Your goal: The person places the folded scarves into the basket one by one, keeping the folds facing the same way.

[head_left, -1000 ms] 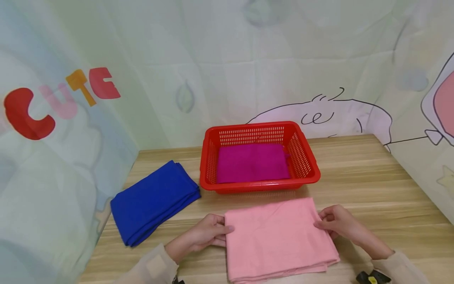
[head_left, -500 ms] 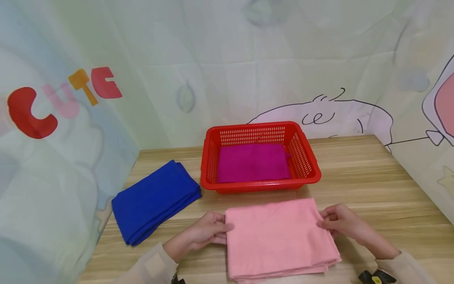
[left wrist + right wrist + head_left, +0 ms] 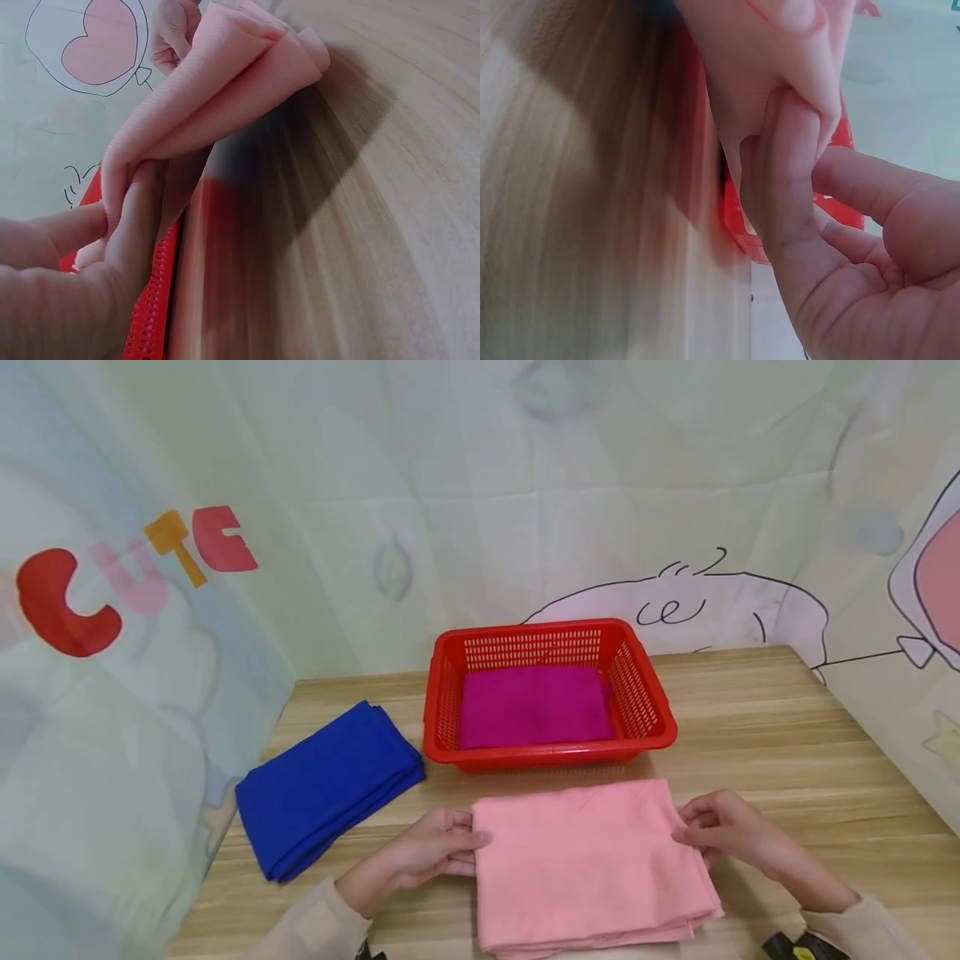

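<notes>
A folded pink cloth (image 3: 585, 864) is held up a little above the table, between both hands and in front of the basket. My left hand (image 3: 438, 847) pinches its left edge, thumb on top and fingers underneath. At the opposite edge my right hand (image 3: 723, 831) pinches it in the same way. The left wrist view shows the folded layers of the pink cloth (image 3: 202, 90) clear of the wood, with a shadow below. In the right wrist view, fingers (image 3: 791, 165) lie under the pink cloth (image 3: 772, 52) while the thumb presses from the other side.
Behind the cloth stands a red plastic basket (image 3: 551, 756) with a folded magenta cloth (image 3: 534, 706) lying in it. A folded blue cloth (image 3: 330, 789) rests on the wooden table (image 3: 765, 727) at the left. Printed curtains (image 3: 465, 527) hang along the table's back and sides.
Both hands keep their grip on the pink cloth. The right hand has shifted very slightly to the right; the cloth looks a touch more stretched. The basket and blue cloth stay put.
</notes>
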